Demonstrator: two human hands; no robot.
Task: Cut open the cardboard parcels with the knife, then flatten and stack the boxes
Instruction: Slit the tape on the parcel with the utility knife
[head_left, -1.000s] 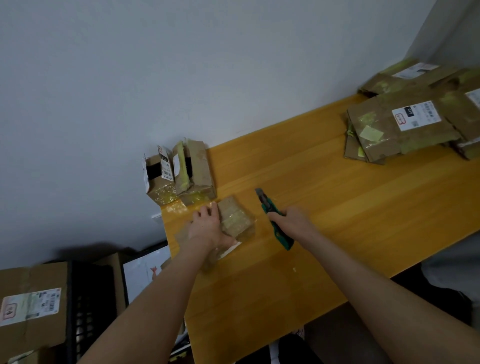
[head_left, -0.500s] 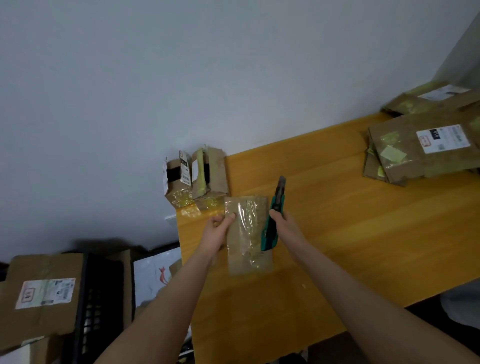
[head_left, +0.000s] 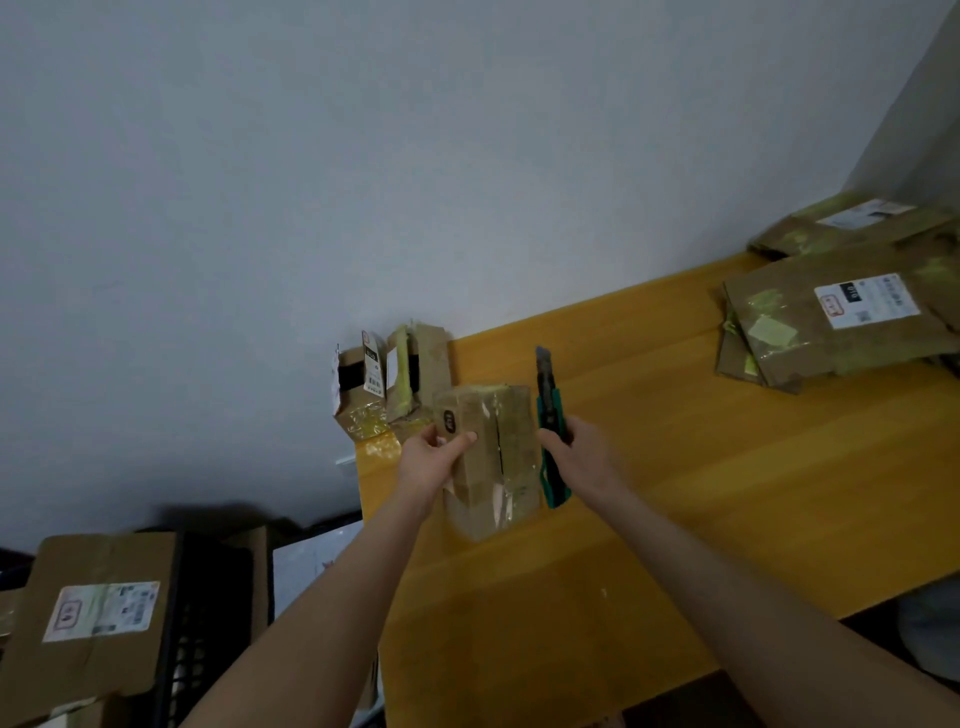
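Fingers of the left hand (head_left: 428, 465) curl round a taped parcel (head_left: 491, 457) (seam slit). Right hand (head_left: 582, 457) grips the green knife (head_left: 548, 410), blade pointing far.

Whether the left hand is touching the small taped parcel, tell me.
Touching. The head view shows the left hand gripping the parcel, with its thumb laid across the parcel's front face.

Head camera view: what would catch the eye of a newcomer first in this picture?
First, the small taped parcel, gripped by the left hand over the left part of the yellow table. Close on its right, the right hand holds a green knife with the blade out, pointing away from the person. A pile of flattened boxes lies at the table's far right end.
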